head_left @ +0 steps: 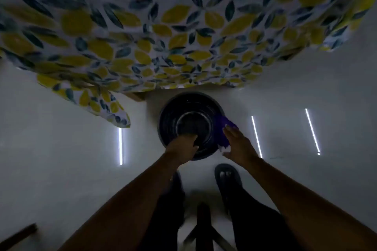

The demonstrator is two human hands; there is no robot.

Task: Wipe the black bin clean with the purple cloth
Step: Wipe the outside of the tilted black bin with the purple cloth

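Frame centre: your left hand [182, 145] curls its fingers over the near rim of the black bin [183, 108], steadying it on the floor [61, 159], while your right hand [236, 144] presses the purple cloth [223, 128] with straight fingers against its right side.

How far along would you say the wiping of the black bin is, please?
Done: the purple cloth is already on the black bin, which stands upright on the floor. In hand: the left hand grips the near rim while the right hand presses the cloth against the bin's right side. Left: the dim light hides how much is clean, so probably the remaining wall.
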